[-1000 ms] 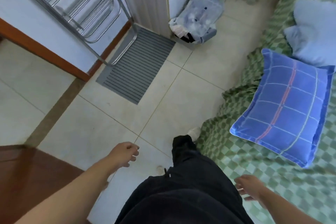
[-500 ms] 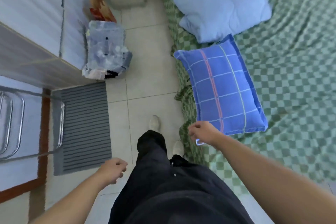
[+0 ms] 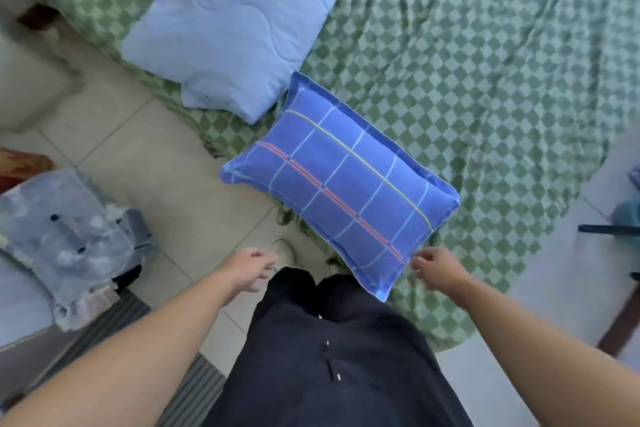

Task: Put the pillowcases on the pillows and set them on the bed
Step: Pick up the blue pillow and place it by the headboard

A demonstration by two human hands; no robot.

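On the near edge of the bed (image 3: 485, 80), with its green checked cover, we see a blue plaid pillow (image 3: 341, 184) lying slantwise, one corner hanging out past the mattress over the tiled floor (image 3: 166, 163). Just beyond it, toward the far left, lies a pale blue pillow (image 3: 232, 21), its near corner close beside the plaid one (whether the two touch we cannot tell). Our right hand (image 3: 438, 270) hovers just right of the plaid pillow's near corner, fingers loosely curled and holding nothing; contact with the fabric is not clear. Our left hand (image 3: 247, 267) hangs over the floor, left of the dark trousers (image 3: 332, 357), fingers also loosely bent and empty. At the left, on the floor, sits a bluish grey bundle (image 3: 65, 246), with a striped grey mat (image 3: 114, 329) near it.
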